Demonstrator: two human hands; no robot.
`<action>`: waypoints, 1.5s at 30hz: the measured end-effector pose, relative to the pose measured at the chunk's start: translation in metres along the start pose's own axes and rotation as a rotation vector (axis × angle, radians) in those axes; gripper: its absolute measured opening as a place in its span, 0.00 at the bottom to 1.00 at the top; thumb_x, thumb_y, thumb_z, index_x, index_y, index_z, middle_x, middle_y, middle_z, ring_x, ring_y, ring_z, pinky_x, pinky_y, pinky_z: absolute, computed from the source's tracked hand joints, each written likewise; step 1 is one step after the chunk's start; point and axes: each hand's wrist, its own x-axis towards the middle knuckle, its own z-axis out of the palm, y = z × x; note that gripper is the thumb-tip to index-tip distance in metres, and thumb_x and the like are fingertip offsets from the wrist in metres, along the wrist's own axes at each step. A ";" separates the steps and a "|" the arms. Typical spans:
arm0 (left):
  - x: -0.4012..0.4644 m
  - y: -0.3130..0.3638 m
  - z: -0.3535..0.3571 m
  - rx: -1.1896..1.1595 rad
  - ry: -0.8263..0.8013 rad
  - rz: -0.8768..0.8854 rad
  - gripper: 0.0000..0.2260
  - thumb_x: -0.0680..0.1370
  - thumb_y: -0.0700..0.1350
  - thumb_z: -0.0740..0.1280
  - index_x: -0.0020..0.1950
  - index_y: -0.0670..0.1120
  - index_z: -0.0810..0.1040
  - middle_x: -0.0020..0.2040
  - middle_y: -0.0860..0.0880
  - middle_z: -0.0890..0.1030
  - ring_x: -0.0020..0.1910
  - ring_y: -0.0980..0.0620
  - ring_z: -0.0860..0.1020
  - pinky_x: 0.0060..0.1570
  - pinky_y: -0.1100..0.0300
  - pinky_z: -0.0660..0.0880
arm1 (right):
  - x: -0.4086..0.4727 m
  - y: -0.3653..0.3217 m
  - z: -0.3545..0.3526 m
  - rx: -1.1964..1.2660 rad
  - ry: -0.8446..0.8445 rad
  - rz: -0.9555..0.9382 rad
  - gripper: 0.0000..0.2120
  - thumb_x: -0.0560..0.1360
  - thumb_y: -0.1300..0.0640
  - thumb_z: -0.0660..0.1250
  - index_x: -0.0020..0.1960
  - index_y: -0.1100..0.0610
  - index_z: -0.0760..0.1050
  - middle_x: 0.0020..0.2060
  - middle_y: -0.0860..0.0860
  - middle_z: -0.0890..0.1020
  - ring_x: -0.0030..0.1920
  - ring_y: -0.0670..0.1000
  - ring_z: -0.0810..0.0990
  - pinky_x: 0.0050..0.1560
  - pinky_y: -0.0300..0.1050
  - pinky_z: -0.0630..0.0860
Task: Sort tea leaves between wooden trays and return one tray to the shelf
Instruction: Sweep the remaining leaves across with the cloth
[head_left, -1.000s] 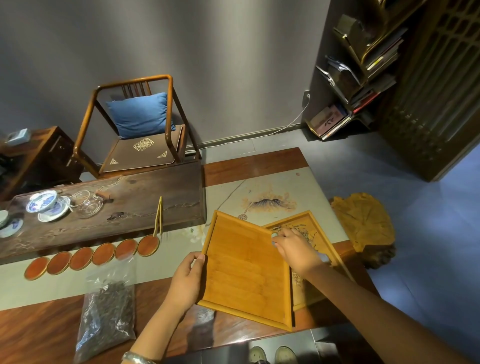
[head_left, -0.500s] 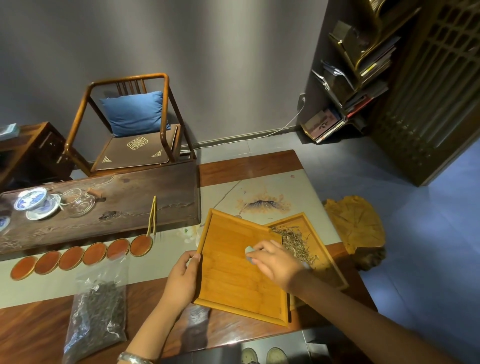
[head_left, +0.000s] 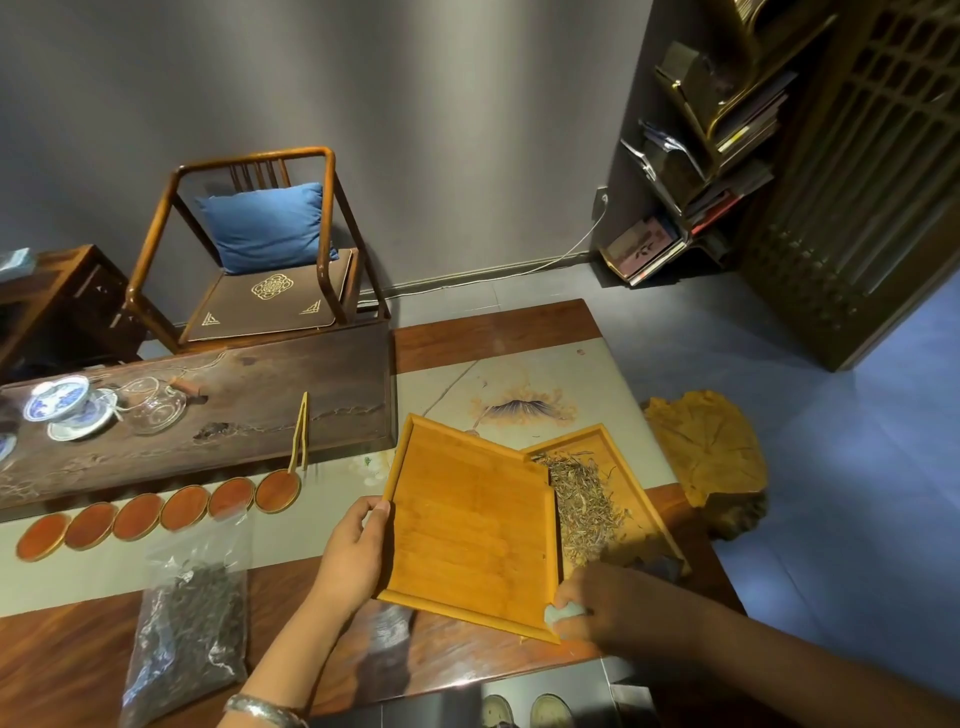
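An empty bamboo tray (head_left: 467, 519) lies tilted on the table, its right side overlapping a second bamboo tray (head_left: 621, 449). That second tray holds a pile of pale dry tea leaves (head_left: 587, 504). My left hand (head_left: 353, 556) grips the empty tray's left rim. My right hand (head_left: 613, 608) is at the empty tray's near right corner, fingers pinched on a small pale object (head_left: 563, 616). A leaning shelf (head_left: 717, 156) with books stands in the far right corner.
A clear bag of dark tea (head_left: 187, 623) lies near the table's front left. Several round orange coasters (head_left: 182, 509) form a row beside wooden tongs (head_left: 300, 436). A dark tea board (head_left: 234, 415) carries cups (head_left: 62, 405) and a glass pitcher (head_left: 156, 405). A chair (head_left: 260, 249) stands behind; a stump stool (head_left: 706, 457) sits right.
My right hand has swept from the far tray across the empty tray down to its near right corner, uncovering the tea leaves. The left hand stayed on the rim.
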 end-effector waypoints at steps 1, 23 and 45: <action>-0.001 0.000 0.001 0.005 -0.006 0.001 0.10 0.83 0.47 0.56 0.50 0.47 0.76 0.46 0.48 0.81 0.47 0.52 0.78 0.41 0.61 0.70 | 0.003 0.003 0.000 -0.048 -0.037 0.004 0.07 0.70 0.50 0.69 0.48 0.45 0.78 0.40 0.42 0.79 0.40 0.41 0.77 0.35 0.33 0.74; -0.009 0.001 -0.010 0.016 0.022 -0.008 0.10 0.83 0.48 0.57 0.51 0.49 0.77 0.48 0.49 0.81 0.48 0.51 0.79 0.44 0.58 0.72 | 0.028 0.007 0.015 -0.044 -0.024 -0.076 0.08 0.72 0.52 0.68 0.50 0.45 0.77 0.39 0.43 0.78 0.38 0.43 0.75 0.34 0.36 0.73; -0.017 -0.002 -0.022 -0.027 -0.037 -0.039 0.11 0.82 0.46 0.58 0.51 0.47 0.79 0.47 0.48 0.83 0.48 0.49 0.81 0.46 0.57 0.74 | 0.055 0.108 0.017 0.532 0.369 0.890 0.13 0.79 0.60 0.61 0.60 0.57 0.79 0.55 0.54 0.80 0.57 0.50 0.75 0.57 0.38 0.68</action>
